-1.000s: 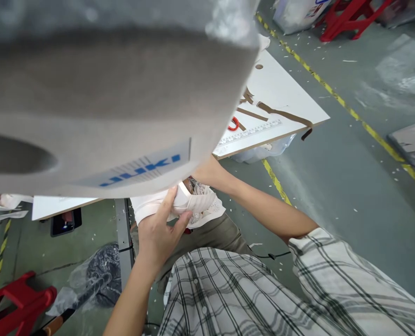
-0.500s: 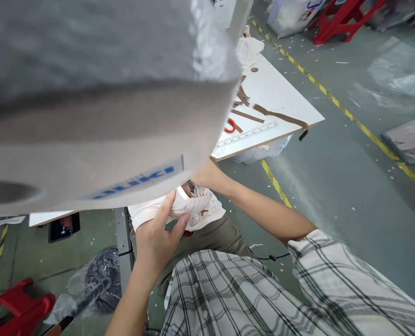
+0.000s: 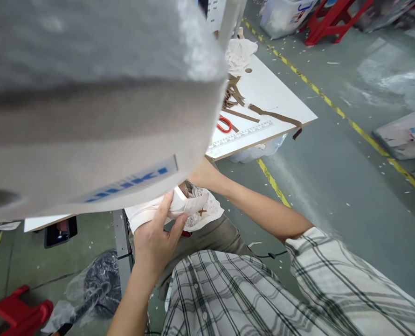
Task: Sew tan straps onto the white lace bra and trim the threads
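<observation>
The view has shifted, uncovering more brown strips (image 3: 232,93) on the worktop (image 3: 280,95); the left hand (image 3: 155,240) grips pale fabric (image 3: 195,204), but the machine (image 3: 99,116) hides the right hand's (image 3: 203,173) grasp.

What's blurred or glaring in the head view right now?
Head view: the machine, looming close, is out of focus and hides part of the right hand; left hand and cloth look fairly crisp; pale sheen on the floor, upper right.

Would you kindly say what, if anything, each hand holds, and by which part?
The left hand holds pale fabric by its near edge; the machine hides any grip by the right hand.
</observation>
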A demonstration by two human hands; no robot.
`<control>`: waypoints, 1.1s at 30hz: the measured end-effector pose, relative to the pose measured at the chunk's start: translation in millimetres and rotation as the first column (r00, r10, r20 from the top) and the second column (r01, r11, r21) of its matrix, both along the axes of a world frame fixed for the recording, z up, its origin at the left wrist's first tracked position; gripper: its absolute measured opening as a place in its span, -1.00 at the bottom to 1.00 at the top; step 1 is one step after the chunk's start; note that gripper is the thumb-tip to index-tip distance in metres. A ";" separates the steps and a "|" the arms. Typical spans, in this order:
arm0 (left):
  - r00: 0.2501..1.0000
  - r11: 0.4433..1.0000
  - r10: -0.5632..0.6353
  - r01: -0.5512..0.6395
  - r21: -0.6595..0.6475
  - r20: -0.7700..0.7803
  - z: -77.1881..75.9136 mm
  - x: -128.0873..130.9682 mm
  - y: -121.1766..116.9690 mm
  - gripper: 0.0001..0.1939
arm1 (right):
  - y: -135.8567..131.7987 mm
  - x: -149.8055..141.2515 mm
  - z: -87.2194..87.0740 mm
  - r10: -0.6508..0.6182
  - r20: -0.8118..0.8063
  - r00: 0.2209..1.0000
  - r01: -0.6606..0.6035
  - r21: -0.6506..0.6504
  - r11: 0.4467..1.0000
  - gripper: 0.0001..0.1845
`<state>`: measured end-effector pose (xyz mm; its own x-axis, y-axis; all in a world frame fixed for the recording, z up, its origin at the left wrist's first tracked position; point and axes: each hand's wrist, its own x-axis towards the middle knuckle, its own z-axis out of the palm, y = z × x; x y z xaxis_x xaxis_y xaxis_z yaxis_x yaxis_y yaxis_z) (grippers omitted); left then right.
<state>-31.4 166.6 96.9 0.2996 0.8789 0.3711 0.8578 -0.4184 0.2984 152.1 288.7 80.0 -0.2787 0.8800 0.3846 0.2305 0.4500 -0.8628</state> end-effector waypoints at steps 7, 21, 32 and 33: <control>0.999 0.998 -0.005 0.002 0.070 0.033 0.6 6.3 -0.8 -0.47 | -10.3 -1.1 3.4 -0.051 -0.083 0.995 0.051 -0.010 0.999 -0.89; 0.996 0.997 0.037 -0.042 0.058 0.084 -1.3 8.4 -9.7 -0.49 | -65.2 18.1 -8.7 -0.089 -0.249 0.964 0.033 -0.222 0.974 -0.74; 0.990 0.995 0.053 -0.063 0.078 0.128 0.2 10.1 -9.5 -0.53 | -82.0 12.2 -8.8 -0.052 -0.129 0.990 0.059 0.055 0.997 -0.73; 0.990 0.995 0.049 -0.060 0.083 0.131 -0.4 10.0 -9.2 -0.53 | -82.6 12.1 -9.0 -0.054 -0.119 0.991 0.060 0.050 0.997 -0.73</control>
<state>-21.5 157.3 96.6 0.1968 0.8556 0.4788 0.8370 -0.4009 0.3724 164.2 206.1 71.1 -0.1786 0.8704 0.4588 0.1556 0.4854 -0.8603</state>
